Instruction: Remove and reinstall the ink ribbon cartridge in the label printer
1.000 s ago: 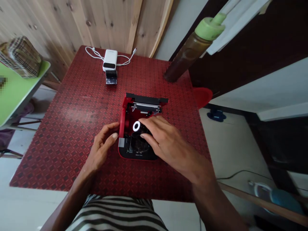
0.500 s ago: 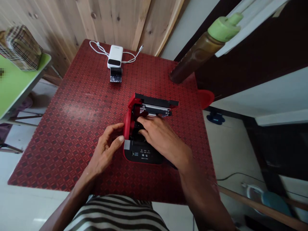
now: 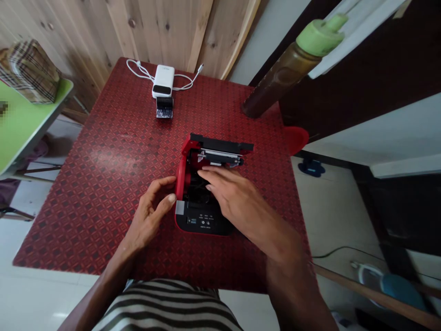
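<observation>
A red and black label printer (image 3: 203,223) sits on the table with its lid (image 3: 220,145) raised toward the back. My left hand (image 3: 151,211) is at the printer's left side, thumb and fingers apart, their tips touching or very near the red wall. Over the printer's inner bay (image 3: 198,188) reaches my right hand (image 3: 237,197), its fingers stretched out and nothing visible in them. It covers the right part of the bay, so what lies beneath is hidden. Behind the printer is a small black roll (image 3: 164,107) with a loose shiny end.
A white power bank (image 3: 163,80) with a white cable (image 3: 186,85) lies at the back of the red patterned table (image 3: 113,184). At the back right stands a tall brown bottle (image 3: 285,73) with a green cap. A green table (image 3: 24,124) holds a checked bag (image 3: 34,69).
My right hand has drawn up and slightly back out of the printer's bay, its fingers now straighter. More of the bay shows. My left hand has stayed at the printer's side.
</observation>
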Demonstrator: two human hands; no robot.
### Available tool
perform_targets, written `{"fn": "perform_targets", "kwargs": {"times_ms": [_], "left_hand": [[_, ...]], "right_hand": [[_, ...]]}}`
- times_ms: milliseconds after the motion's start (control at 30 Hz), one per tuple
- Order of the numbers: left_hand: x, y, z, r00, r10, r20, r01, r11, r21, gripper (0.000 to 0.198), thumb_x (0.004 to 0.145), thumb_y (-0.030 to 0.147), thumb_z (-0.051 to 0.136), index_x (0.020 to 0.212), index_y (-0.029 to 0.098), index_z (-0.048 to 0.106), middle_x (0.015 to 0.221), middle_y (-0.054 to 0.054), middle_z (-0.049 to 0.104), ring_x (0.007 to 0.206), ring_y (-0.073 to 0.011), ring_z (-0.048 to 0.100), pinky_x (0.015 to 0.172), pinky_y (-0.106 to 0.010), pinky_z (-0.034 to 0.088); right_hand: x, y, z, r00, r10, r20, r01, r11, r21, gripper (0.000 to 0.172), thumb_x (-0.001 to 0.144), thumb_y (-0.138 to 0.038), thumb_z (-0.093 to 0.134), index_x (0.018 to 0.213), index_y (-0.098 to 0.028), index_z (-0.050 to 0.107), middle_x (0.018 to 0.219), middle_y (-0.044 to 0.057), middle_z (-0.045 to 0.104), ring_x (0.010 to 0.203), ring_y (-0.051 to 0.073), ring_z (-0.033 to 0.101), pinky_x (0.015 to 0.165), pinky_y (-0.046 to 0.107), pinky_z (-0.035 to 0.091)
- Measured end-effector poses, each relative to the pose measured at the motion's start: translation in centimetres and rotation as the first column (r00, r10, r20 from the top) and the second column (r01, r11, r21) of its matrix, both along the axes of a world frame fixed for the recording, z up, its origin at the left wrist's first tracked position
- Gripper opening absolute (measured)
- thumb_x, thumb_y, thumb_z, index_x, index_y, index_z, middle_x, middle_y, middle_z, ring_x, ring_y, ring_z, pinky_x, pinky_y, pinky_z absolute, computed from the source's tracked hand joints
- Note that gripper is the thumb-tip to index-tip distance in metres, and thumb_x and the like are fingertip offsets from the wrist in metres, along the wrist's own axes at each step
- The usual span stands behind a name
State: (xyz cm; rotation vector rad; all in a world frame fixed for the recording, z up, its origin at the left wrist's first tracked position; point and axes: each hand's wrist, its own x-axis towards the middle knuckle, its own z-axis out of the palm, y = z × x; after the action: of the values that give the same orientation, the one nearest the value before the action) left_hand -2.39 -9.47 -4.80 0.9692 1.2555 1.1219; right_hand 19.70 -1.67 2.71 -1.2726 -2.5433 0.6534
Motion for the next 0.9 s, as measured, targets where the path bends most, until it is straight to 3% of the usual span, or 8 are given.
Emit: {"fn": "perform_targets", "kwargs": {"times_ms": [167,300,500,633,900], "left_hand": [[0.1,0.0,0.2,1.000,0.005,-0.020,-0.005,1.000,-0.002,0.056,0.105,0.064,0.076,0.144,0.024,0.075,0.152,-0.014,0.077,0.144,-0.0380,0.071,0.124,-0.057,0.053],[0.2,0.0,0.2,1.000,0.016,-0.014,-0.016,1.000,-0.007,0.055,0.106,0.063,0.075,0.143,0.024,0.075,0.150,-0.014,0.078,0.143,-0.0371,0.072,0.124,-0.055,0.053],[0.1,0.1,0.3,0.999,0.024,-0.045,-0.024,1.000,-0.003,0.051,0.105,0.063,0.077,0.138,0.024,0.077,0.144,-0.012,0.081,0.137,-0.0362,0.076,0.121,-0.054,0.056],[0.0,0.2,0.3,0.997,0.021,-0.073,-0.021,1.000,0.001,0.050,0.105,0.063,0.076,0.136,0.025,0.078,0.142,-0.011,0.083,0.134,-0.0361,0.077,0.119,-0.053,0.058],[0.0,0.2,0.2,0.999,0.027,-0.042,-0.028,0.999,-0.026,0.051,0.105,0.063,0.077,0.137,0.024,0.078,0.142,-0.012,0.082,0.134,-0.0355,0.077,0.120,-0.053,0.057]], "right_hand": [[2.6,-1.2,0.4,0.983,0.130,-0.133,-0.127,0.991,0.032,0.030,0.111,-0.011,0.067,0.133,-0.023,0.084,0.127,0.008,0.088,0.120,0.025,0.081,0.110,0.048,0.070],[2.6,-1.0,0.1,0.976,0.160,-0.150,-0.152,0.986,0.065,0.037,0.110,-0.004,0.063,0.131,-0.023,0.085,0.121,0.007,0.089,0.111,0.024,0.081,0.102,0.047,0.072],[2.1,-0.2,0.4,0.976,0.213,-0.053,-0.211,0.977,0.034,0.039,0.105,0.005,0.063,0.120,-0.024,0.085,0.123,0.006,0.087,0.111,0.022,0.078,0.102,0.042,0.070],[1.6,0.1,-0.2,0.964,0.264,0.031,-0.264,0.965,0.002,0.031,0.106,0.003,0.063,0.105,-0.021,0.081,0.115,0.005,0.084,0.109,0.022,0.076,0.107,0.041,0.064],[1.6,0.5,-0.5,0.963,0.267,0.038,-0.269,0.963,0.034,0.034,0.106,0.006,0.061,0.093,-0.021,0.077,0.098,0.002,0.080,0.093,0.019,0.073,0.090,0.034,0.062]]}}
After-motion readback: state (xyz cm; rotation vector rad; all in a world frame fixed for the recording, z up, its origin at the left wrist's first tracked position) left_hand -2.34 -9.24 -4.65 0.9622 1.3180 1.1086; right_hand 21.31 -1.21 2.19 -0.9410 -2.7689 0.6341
